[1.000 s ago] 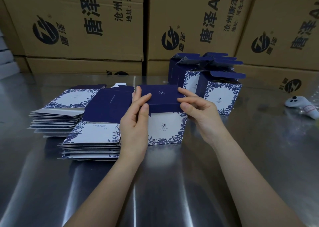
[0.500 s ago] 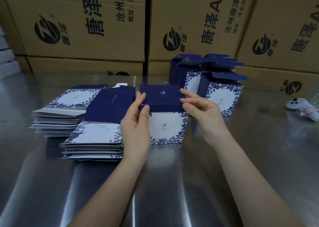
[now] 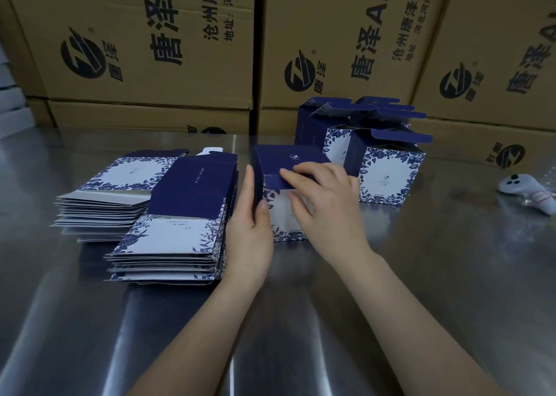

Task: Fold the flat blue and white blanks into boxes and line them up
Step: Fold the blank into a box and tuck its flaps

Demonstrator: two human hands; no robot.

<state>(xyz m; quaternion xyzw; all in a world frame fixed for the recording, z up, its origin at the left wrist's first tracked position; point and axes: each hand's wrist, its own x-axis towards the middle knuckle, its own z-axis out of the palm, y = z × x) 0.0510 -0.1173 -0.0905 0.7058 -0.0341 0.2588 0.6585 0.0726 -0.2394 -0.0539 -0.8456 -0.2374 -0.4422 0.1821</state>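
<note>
Your right hand (image 3: 325,197) has moved from the right corner of the dark top panel to the front of the box. It now lies across the upper front edge with the fingers nearly straight and pointing left. They press on the dark blue strip under the panel and curl round nothing. Your left hand (image 3: 251,224) has slid down too, and it stands flat against the left side of the box, fingers straight, thumb on the white front face. So both hands are open and only push and steady.

The box (image 3: 288,162) stands upright on the steel table (image 3: 301,320) between your hands, just right of the near stack of blanks (image 3: 180,215). Its top panel lies flat, where half a second ago you held it at both corners. I judge that the tuck flap is going in, so this end is almost closed. Whether it is fully inside I cannot tell, because your fingers cover it.

Farther left lies a second stack (image 3: 120,185), so many blanks remain. Behind and to the right, the finished boxes (image 3: 388,179) stand close together with their upper flaps open. This suggests that the end you are closing is the bottom, and that the box must then be turned over and set beside them.
</note>
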